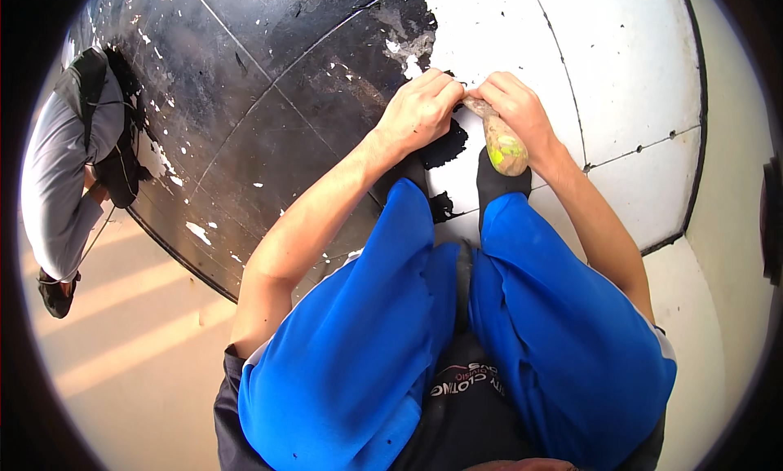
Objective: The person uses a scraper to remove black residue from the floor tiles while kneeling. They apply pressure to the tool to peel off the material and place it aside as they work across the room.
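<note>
Both of my hands meet in front of my knees at a tool with a worn wooden handle (499,132). Its rounded butt, marked yellow-green, points back toward me. My right hand (517,108) is closed round the handle's narrow neck. Close beside it, my left hand (422,110) is closed with its fingers at the far end of the tool; that end is hidden, so its exact kind does not show. Under the hands lies a surface part black coating (277,137), part white (506,30), with a ragged border and black patches (444,149) between my feet.
I squat in blue trousers (351,332), dark-covered feet on the white part. Thin seams and loose white flakes (198,233) mark the black area. Another person (65,161) in grey works at the far left. A dark curved edge (697,169) bounds the surface beside a pale floor.
</note>
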